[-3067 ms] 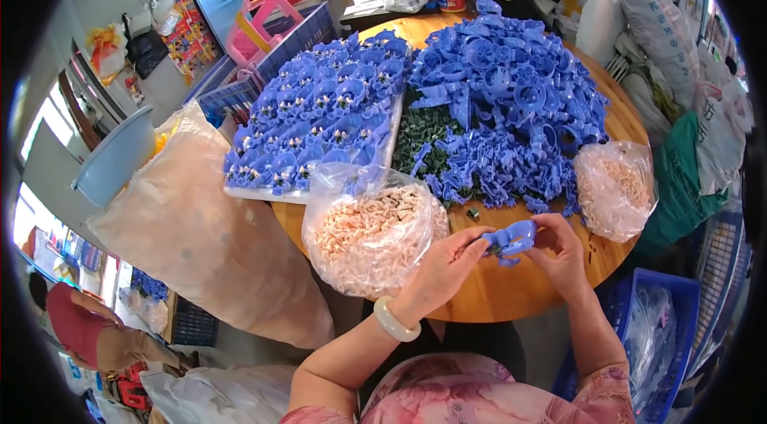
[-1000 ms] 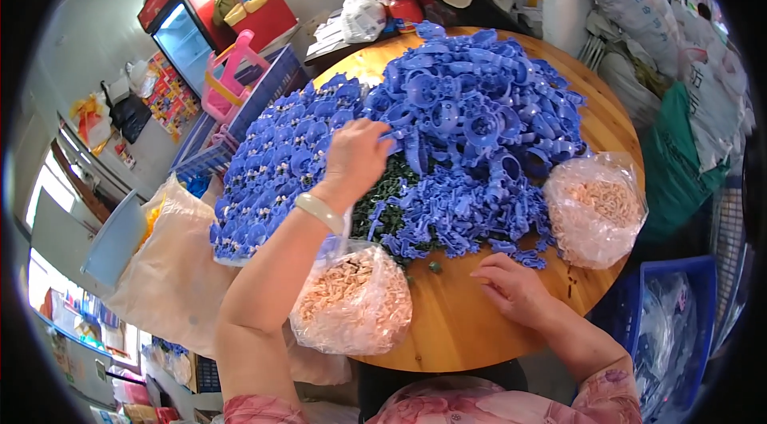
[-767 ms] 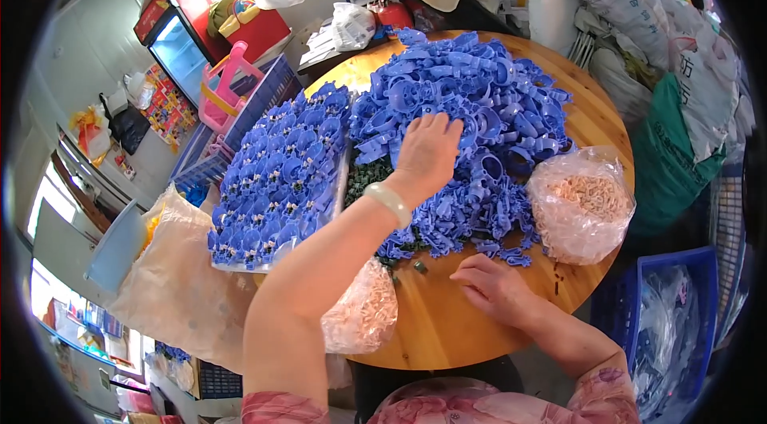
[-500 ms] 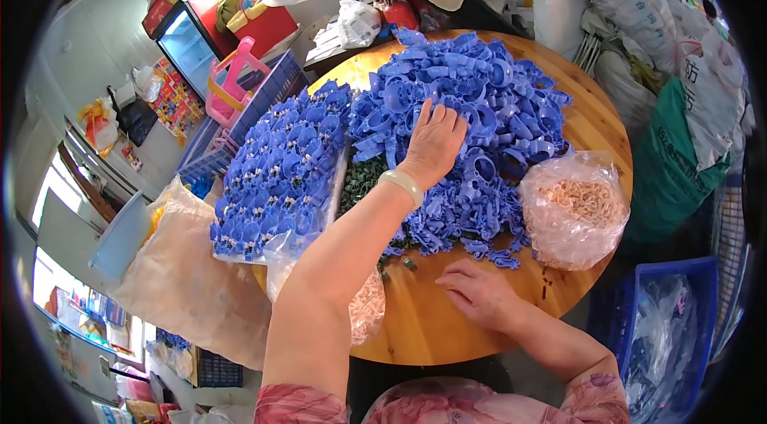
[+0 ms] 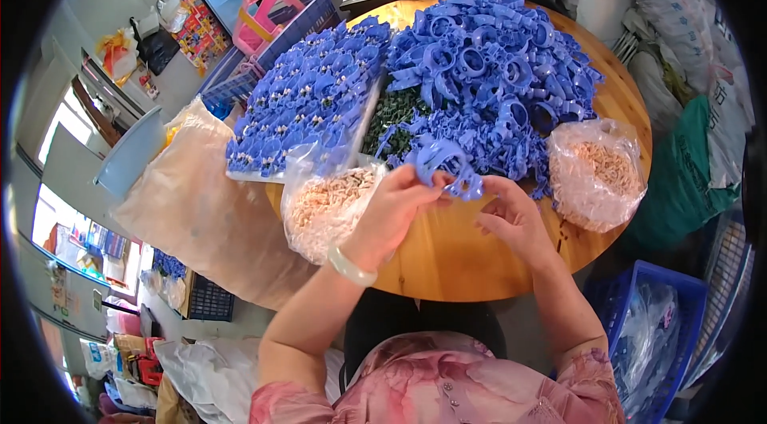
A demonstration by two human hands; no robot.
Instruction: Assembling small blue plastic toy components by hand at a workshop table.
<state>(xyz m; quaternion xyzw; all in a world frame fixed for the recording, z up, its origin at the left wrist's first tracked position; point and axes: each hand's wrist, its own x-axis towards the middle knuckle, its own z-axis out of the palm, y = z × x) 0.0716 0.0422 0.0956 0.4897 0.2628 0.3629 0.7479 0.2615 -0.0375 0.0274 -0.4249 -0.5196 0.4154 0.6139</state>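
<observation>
1. We have one blue piece [image 5: 441, 159], a rounded plastic form with open loops, raised over the near part of the wooden table [image 5: 455, 264], in front of the heap.
2. Our left hand [image 5: 399, 207] is closed on it, thumb and fingers pinching its near left side.
3. Our right hand [image 5: 513, 218] is at its right end, thumb and forefinger apart; we cannot tell whether a fingertip touches it.
4. On this piece we can make out no dark or pale bits.
5. Beyond the left hand, the white tray [image 5: 367, 122] is covered with rows of blue pieces bearing small dark and pale bits; we judge these done.
6. Left over, in our judgement: the large blue heap [image 5: 499, 53], the smaller blue parts [image 5: 479, 140] before it, and the dark green parts [image 5: 393, 122] beside the tray.
7. Bags of pale bits stand either side: the left bag [image 5: 329, 208] and the right bag [image 5: 599, 172].
</observation>
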